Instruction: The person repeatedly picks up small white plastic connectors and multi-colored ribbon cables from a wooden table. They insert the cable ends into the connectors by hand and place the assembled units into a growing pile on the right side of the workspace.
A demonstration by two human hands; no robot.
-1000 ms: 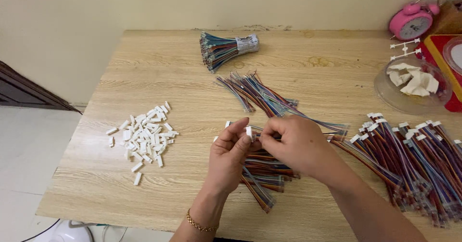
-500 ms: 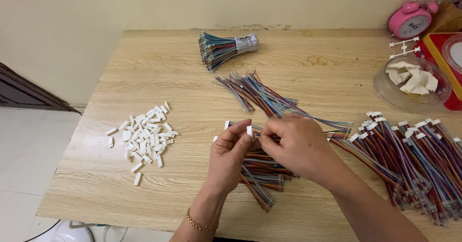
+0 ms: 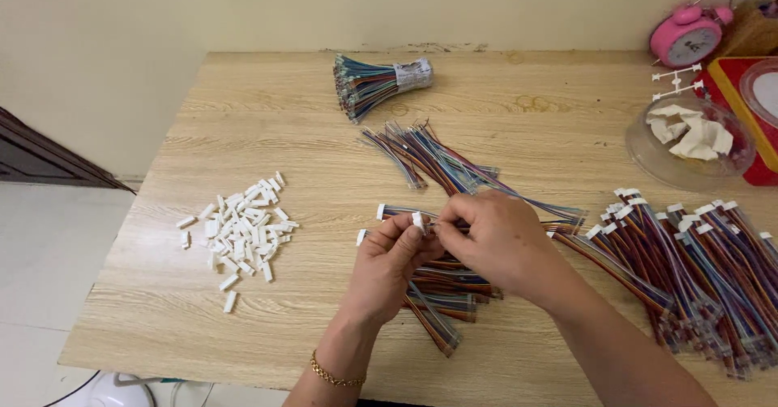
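My left hand (image 3: 389, 261) pinched a white connector (image 3: 418, 220), right hand (image 3: 494, 241) apparently gripping its wire bundle (image 3: 454, 224) lying rightward, near the table's (image 3: 267, 140) front edge.

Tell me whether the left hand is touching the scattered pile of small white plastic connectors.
Apart. The head view shows bare wooden table between the left hand and the white connector pile.

The left hand (image 3: 389, 261) and right hand (image 3: 494, 241) cover the wire ends pinched between them; the join at the small white connector (image 3: 418, 220) is too small to resolve. The finished harness pile (image 3: 697, 269) is cut off at the right edge. The clear bowl's (image 3: 648, 152) contents are indistinct
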